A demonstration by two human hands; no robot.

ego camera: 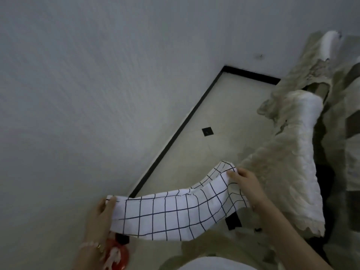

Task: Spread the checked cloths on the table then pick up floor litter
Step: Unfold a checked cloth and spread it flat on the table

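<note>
Cloth [171,215] with dark checks stretches between left grip [99,217] and right grip [247,184], each pinching one end.

The one view comes from a wide-angle camera worn on the person's head, facing forward and steeply down. It sits close above the left hand [101,213] and right hand [247,184], which hold the checked cloth [171,213] low in the frame, with the person's own pale clothing [210,265] at the bottom edge. The frame is rolled, so the black skirting [175,137] runs diagonally. The white wall [97,75] fills the upper left, and a strip of tiled floor [224,106] lies beyond the hands. A cream lace-edged cover [288,172] climbs the right side, near the lens.
</note>
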